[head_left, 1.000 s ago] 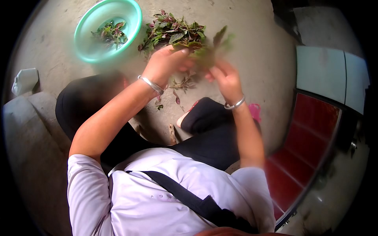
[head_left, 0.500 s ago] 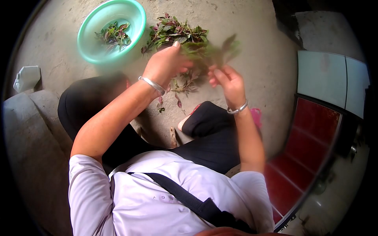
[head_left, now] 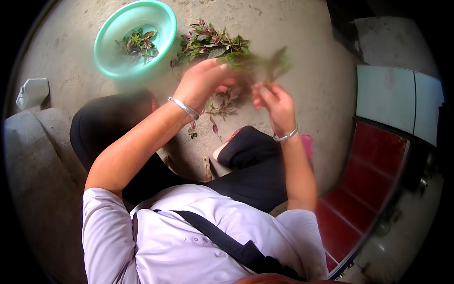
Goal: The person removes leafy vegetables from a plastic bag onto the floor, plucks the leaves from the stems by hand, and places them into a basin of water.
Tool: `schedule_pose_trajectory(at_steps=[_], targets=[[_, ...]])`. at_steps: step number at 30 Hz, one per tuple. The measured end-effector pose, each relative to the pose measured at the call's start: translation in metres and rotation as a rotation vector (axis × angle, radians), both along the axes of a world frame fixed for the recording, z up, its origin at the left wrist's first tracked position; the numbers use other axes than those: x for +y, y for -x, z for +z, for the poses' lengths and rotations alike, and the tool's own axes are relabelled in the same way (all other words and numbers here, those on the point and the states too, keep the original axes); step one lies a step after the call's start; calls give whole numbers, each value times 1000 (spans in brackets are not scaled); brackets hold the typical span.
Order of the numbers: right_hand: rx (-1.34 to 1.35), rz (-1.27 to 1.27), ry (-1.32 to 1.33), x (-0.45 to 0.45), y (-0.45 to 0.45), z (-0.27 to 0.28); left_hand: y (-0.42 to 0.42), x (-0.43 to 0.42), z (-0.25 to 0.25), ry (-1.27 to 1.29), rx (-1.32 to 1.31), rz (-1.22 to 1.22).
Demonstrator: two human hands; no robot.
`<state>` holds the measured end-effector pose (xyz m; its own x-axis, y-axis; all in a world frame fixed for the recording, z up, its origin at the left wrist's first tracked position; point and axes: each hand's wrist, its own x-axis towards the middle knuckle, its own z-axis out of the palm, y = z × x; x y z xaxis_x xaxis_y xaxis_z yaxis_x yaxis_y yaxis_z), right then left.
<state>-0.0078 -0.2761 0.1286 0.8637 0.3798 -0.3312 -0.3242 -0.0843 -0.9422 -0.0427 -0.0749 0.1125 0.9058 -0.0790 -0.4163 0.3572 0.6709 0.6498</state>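
Note:
My right hand [head_left: 276, 108] pinches a blurred leafy sprig [head_left: 278, 64] by its stem. Just to its left, my left hand [head_left: 204, 81] is closed around green leaves [head_left: 238, 60] that stick out past its fingertips. Beyond the left hand lies a heap of leafy greens [head_left: 213, 40], green and purple, on the floor. Smaller sprigs [head_left: 222, 105] are scattered below the hands. A light green plastic basin [head_left: 99, 49] stands at the upper left with some picked leaves [head_left: 139, 43] in it. Motion smears the fingertips and the leaves between the hands.
My knees [head_left: 101, 120] and a foot [head_left: 220, 150] flank the work spot on the concrete floor [head_left: 312, 61]. At far left is a whitish plastic container [head_left: 33, 93]. Red tiles [head_left: 359, 180] and pale panels [head_left: 385, 94] line the right side. Something pink [head_left: 307, 144] lies behind the right forearm.
My left hand has moved slightly down and right, towards the right hand, with leaves still in it. The right hand has barely moved and keeps its sprig.

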Motion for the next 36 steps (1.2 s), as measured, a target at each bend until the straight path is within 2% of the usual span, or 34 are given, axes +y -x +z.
schedule_pose_trajectory(at_steps=[13,17,19,22,23,25,28,31,36], targets=[[-13,-12,-27,-3,-1,-3,1,0,1,-43,18,31],[-58,-24,-12,-5,-3,-6,-1,2,4,-86,99,49],[-157,-56,91,0,-1,-2,-3,3,5,-156,132,47],[-388,-101,197,4,3,-6,-1,4,-1,-183,141,201],[-476,-111,224,4,3,-9,-1,4,-1,-270,101,238],[-601,-83,295,2,1,-12,0,5,2,-271,72,241],[-703,-40,378,-1,1,-14,0,9,5,-130,32,104],[-734,-29,434,0,1,-9,-2,2,17,-257,90,-15],[-758,-18,464,2,2,-3,5,-3,11,-230,-54,-60]])
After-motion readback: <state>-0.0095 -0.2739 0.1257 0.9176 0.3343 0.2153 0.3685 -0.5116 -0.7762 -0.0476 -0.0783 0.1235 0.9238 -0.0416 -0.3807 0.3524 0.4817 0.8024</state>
